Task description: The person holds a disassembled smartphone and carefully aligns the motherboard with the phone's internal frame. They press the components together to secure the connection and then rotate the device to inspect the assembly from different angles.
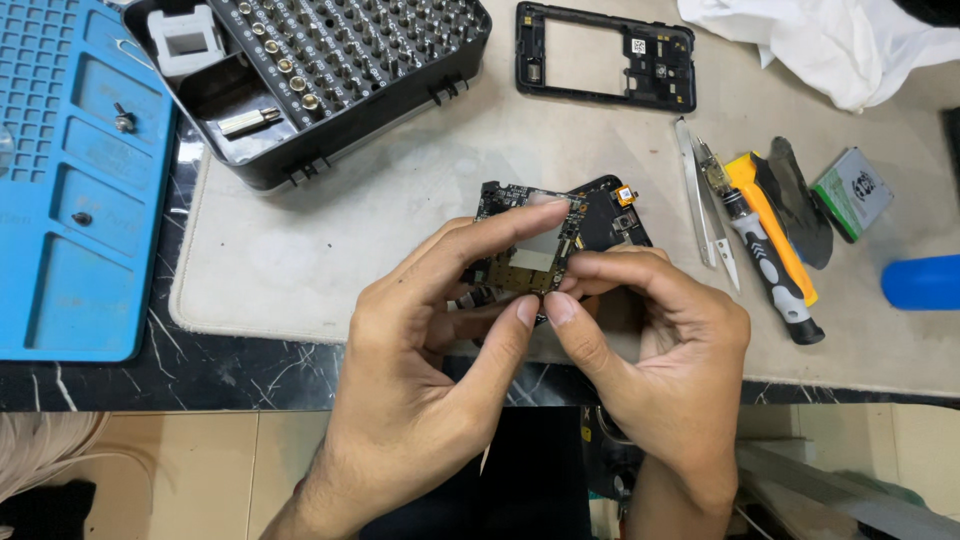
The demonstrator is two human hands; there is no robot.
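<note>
Fingers (500, 228) of both hands close on a small phone circuit board (528, 245), held up just above the beige work mat (400, 200): the left hand (420, 370) pinches it with forefinger along the top edge and thumb at the bottom, and the right hand (660, 350) grips its right side and lower edge with thumb and fingertips. Neither hand is slack; both grasp the board, and the two thumbs nearly touch beneath it. A black phone part (615, 215) lies just behind the board, partly hidden by it.

Working down in size: the mat lies on a dark marbled table (230, 365), with a blue parts tray (80, 200) at the left holding a couple of loose screws. Next comes the black case of screwdriver bits (330, 70) at the top left, then a white cloth (840, 45) at the top right, then a black phone frame (605, 55) lying flat near the top. To the right of the hands sit an orange-and-black screwdriver (770, 250), a dark pry tool (800, 195), metal tweezers (705, 200), a small green box (853, 192) and a blue object (922, 282) at the edge.

Judging from the grip, the board is best held by its edges only, keeping pads off the gold contacts and the shielding. Any lift should be level and slow, since a ribbon may be attached behind; I cannot tell whether one is
</note>
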